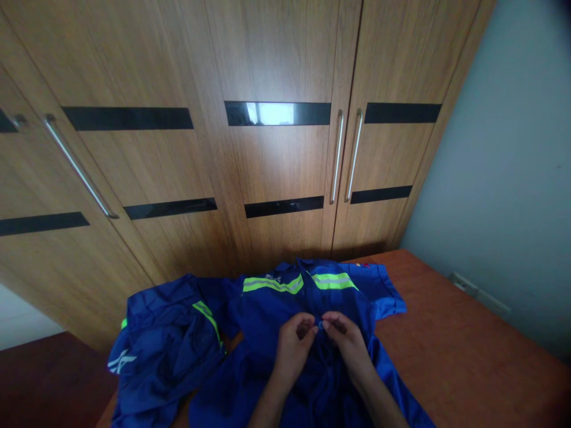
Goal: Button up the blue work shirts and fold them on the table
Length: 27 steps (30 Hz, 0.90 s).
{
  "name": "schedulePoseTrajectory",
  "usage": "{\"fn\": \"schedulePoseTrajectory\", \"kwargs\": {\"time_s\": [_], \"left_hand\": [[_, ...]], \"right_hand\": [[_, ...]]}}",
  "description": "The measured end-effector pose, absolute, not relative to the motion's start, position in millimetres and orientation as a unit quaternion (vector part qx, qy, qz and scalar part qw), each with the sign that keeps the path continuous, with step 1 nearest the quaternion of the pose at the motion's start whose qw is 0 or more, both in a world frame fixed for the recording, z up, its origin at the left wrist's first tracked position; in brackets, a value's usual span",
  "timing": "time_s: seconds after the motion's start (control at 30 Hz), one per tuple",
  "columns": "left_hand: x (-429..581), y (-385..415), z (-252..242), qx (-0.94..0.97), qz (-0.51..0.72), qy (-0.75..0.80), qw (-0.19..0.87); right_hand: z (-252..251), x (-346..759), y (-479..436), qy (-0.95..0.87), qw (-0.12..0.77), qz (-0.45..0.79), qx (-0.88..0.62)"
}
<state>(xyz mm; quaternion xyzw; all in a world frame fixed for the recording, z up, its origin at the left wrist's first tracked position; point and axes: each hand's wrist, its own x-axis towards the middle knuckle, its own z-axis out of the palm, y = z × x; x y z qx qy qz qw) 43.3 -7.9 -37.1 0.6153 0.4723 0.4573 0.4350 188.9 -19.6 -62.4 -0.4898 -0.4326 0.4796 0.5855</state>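
Observation:
A dark blue work jacket lies spread face up, with yellow-green and silver reflective bands across its chest. Over its front opening, my left hand pinches the fabric edge between thumb and fingers. My right hand does the same just to the right, its fingertips nearly meeting the left ones. A small bit of blue shows between the two pinches; whether it is a button or folded cloth I cannot tell. Part of the jacket's lower front is hidden behind my hands and forearms.
Left of the jacket lies a crumpled blue garment with a yellow-green band and white mark. Both rest on a reddish-brown surface. Behind stands a wooden wardrobe with long metal handles. A pale wall borders the right.

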Motion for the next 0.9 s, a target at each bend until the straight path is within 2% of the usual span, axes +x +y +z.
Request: {"fn": "schedulePoseTrajectory", "kwargs": {"time_s": [0.13,0.23,0.53,0.67,0.9], "left_hand": [[45,-10,-39,0.658,0.447,0.487,0.360],[46,-10,-40,0.667,0.447,0.499,0.325],[47,-19,-27,0.724,0.397,0.479,0.299],[49,-21,-27,0.734,0.397,0.477,0.277],[34,-3,-21,0.683,0.446,0.523,0.247]], "right_hand": [[-64,191,-21,-0.427,0.559,0.524,-0.481],[-65,190,-20,-0.463,0.550,0.512,-0.470],[-45,184,3,-0.572,0.539,0.274,-0.553],[-43,174,32,-0.527,0.560,0.334,-0.545],[-69,173,45,-0.443,0.613,0.411,-0.509]]}}
